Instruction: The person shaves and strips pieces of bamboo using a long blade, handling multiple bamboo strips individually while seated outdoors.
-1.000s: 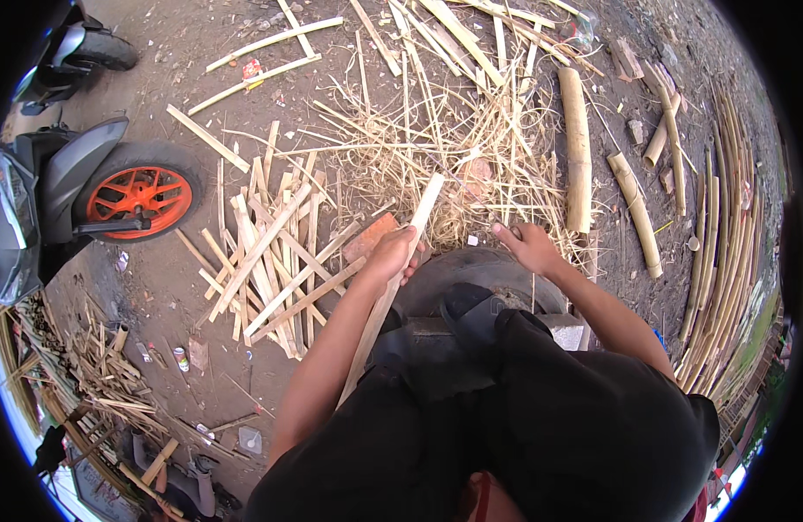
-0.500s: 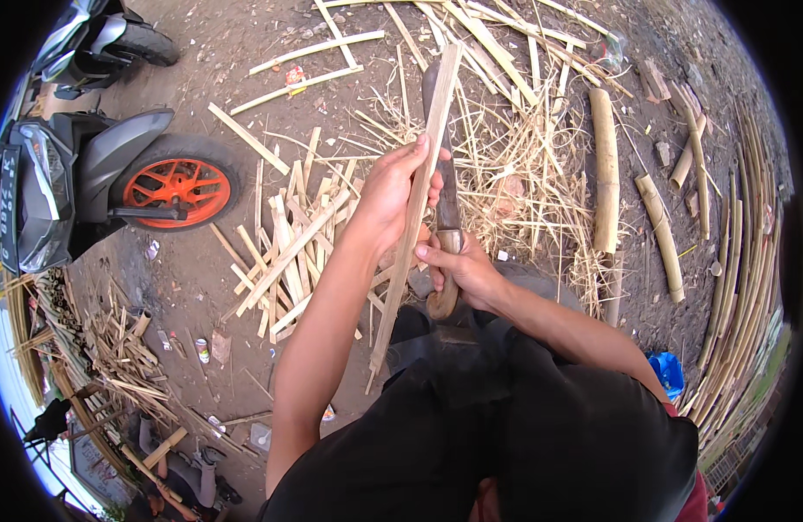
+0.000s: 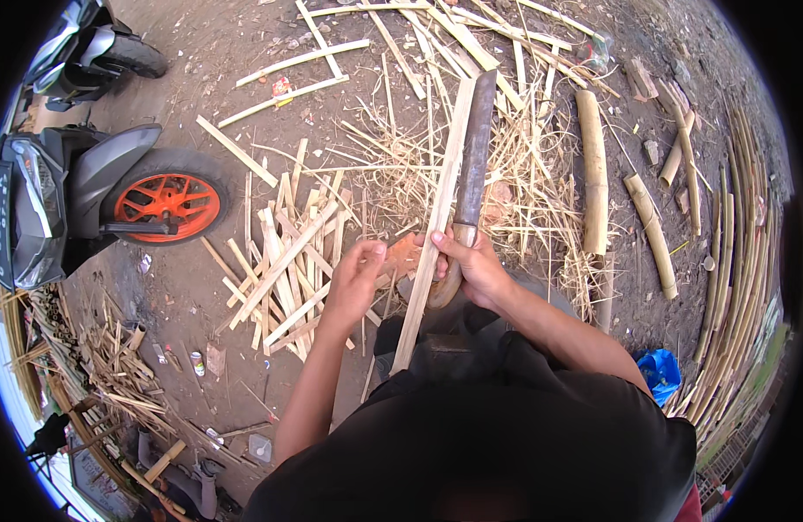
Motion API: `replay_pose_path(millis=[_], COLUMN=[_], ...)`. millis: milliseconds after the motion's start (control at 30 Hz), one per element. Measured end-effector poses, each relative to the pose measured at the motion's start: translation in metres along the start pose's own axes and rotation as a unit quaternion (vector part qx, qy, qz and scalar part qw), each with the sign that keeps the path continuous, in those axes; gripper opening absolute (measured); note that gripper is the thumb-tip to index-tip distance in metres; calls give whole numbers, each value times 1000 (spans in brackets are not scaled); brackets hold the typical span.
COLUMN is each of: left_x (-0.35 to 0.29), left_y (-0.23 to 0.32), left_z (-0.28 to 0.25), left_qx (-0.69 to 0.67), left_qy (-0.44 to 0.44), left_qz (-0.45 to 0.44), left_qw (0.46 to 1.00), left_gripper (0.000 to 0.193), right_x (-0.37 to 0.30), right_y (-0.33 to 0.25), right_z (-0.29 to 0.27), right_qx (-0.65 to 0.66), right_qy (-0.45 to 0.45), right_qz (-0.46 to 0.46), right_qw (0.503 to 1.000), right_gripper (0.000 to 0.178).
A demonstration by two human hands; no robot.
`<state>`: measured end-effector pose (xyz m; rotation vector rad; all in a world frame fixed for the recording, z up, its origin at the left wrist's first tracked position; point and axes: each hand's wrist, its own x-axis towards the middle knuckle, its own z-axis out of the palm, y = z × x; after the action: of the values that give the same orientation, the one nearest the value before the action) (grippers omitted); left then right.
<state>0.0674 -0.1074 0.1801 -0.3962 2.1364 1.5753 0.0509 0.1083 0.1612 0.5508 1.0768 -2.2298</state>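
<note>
My right hand [image 3: 478, 268] grips the wooden handle of a machete [image 3: 476, 143], whose dark blade points away from me. Its thumb also presses on a long, pale bamboo strip [image 3: 446, 178], which slants beside the blade, its near end by my dark clothing. Off the strip, to its left, is my left hand [image 3: 353, 283], fingers loosely bent and apart, with nothing visible in them. An orange-brown piece [image 3: 403, 257], its kind unclear, shows between that hand and the strip. Part of the machete handle is hidden behind the strip and my right fingers.
Split bamboo pieces [image 3: 284, 257] lie heaped on the left, with curly shavings [image 3: 527, 174] ahead. Thick bamboo lengths [image 3: 591, 174] and long poles [image 3: 754, 244] are on the right, near a blue plastic bag [image 3: 661, 374]. A motorbike wheel [image 3: 171, 209] stands at left.
My left hand has let go of the bamboo strip and drawn back to the left and nearer. The strip now rests under my right thumb, and the machete blade shows beside it.
</note>
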Motion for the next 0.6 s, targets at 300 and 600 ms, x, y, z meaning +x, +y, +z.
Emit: replay_pose_path(millis=[300,600], left_x=[-56,-48], left_y=[1,24], left_z=[17,5], left_qx=[-171,-258], left_qy=[-194,-218], left_qz=[-310,-351], left_qw=[915,873], left_gripper=[37,31], right_x=[35,30], right_y=[4,18], right_z=[-40,-24], right_qx=[-146,-129], right_qy=[149,88], right_qz=[16,101], right_qw=[978,982], right_gripper=[26,20])
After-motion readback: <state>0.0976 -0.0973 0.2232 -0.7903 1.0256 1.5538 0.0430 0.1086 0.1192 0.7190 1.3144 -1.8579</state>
